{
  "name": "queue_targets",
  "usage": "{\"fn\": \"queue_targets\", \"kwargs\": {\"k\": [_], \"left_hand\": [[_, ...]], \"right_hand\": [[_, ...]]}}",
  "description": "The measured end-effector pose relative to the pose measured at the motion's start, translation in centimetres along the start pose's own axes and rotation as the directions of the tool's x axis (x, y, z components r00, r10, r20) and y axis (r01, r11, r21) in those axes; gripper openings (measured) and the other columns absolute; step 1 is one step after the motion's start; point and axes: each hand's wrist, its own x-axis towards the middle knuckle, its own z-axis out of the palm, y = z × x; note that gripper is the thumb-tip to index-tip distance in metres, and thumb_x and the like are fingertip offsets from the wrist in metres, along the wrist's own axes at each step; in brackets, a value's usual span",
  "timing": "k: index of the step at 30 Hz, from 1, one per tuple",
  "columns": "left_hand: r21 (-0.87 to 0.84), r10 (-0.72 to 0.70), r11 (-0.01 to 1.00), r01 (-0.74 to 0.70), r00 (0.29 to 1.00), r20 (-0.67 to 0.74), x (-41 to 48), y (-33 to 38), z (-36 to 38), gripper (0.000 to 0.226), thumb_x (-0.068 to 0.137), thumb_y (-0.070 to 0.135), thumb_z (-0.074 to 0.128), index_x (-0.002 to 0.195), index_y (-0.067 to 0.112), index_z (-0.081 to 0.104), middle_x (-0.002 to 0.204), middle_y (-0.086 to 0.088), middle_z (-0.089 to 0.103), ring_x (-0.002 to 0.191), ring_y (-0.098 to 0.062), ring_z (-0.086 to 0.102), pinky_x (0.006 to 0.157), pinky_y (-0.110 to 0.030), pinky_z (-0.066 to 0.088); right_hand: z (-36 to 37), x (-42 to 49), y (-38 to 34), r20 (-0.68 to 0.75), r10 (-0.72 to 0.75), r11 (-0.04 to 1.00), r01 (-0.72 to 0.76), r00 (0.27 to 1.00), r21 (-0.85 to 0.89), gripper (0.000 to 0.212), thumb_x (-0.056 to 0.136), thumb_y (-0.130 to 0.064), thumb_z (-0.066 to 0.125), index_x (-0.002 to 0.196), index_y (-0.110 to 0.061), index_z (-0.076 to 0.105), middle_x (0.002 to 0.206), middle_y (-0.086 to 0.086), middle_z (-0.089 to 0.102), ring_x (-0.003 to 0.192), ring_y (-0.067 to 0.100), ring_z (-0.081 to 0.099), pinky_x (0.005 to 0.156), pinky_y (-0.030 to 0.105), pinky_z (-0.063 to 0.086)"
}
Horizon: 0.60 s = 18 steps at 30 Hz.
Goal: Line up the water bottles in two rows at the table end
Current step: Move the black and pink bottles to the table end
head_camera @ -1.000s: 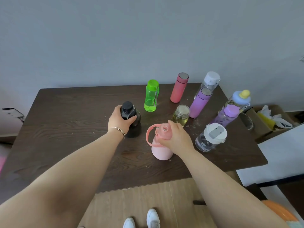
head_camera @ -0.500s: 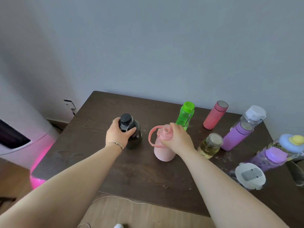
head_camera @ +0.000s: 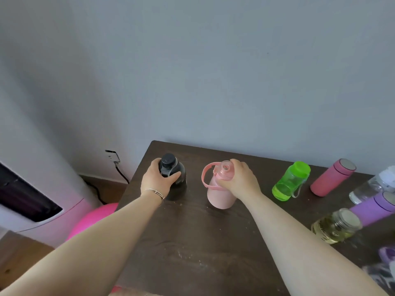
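Observation:
My left hand (head_camera: pixel 158 180) grips the neck of a black bottle (head_camera: pixel 177 180) standing near the far left corner of the dark wooden table (head_camera: pixel 192 242). To its right my right hand (head_camera: pixel 241 180) holds the top of a pale pink bottle (head_camera: pixel 218 193) with a loop handle; it stands upright on the table. Further right stand a green bottle (head_camera: pixel 290 181), a coral flask (head_camera: pixel 332 177), a clear bottle with a white cap (head_camera: pixel 372 184), a purple flask (head_camera: pixel 376 210) and a glass jar of yellowish liquid (head_camera: pixel 335 226).
A grey wall runs behind the table. Left of the table stands a white appliance (head_camera: pixel 32 199) with a pink ball (head_camera: pixel 94 218) beside it, and a cable hangs from a wall socket (head_camera: pixel 112 155). More bottle parts, blurred, show at the lower right edge (head_camera: pixel 384 263).
Both hands have carried the black and pink bottles leftwards to the table's left end. The view has swung left, so the other bottles now sit at the right edge.

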Motion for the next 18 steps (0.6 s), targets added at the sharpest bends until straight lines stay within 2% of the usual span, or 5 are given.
{"fn": "queue_targets", "kwargs": {"k": [8, 18], "left_hand": [[0.03, 0.067, 0.997, -0.072, 0.988, 0.14, 8.9, -1.5, -2.1, 0.076, 0.072, 0.045, 0.08, 0.136, 0.025, 0.043, 0.127, 0.003, 0.061, 0.113, -0.025, 0.058, 0.094, -0.037, 0.048], [-0.037, 0.096, 0.995, -0.09, 0.976, 0.195, 16.1, -1.1, -1.3, 0.07, 0.072, 0.039, 0.081, 0.131, 0.024, 0.048, 0.119, 0.004, 0.063, 0.106, -0.023, 0.06, 0.088, -0.034, 0.048]], "right_hand": [[3.3, 2.9, -5.0, -0.115, 0.129, 0.991, -0.125, 0.985, 0.036, 0.066, 0.066, -0.058, 0.071, 0.121, -0.029, 0.049, 0.116, -0.003, 0.052, 0.097, 0.023, 0.059, 0.079, 0.036, 0.051], [4.2, 9.1, -7.6, -0.132, 0.102, 0.994, -0.106, 0.986, -0.025, 0.057, 0.067, -0.054, 0.074, 0.111, -0.025, 0.05, 0.11, -0.004, 0.053, 0.098, 0.022, 0.056, 0.073, 0.034, 0.045]]}}
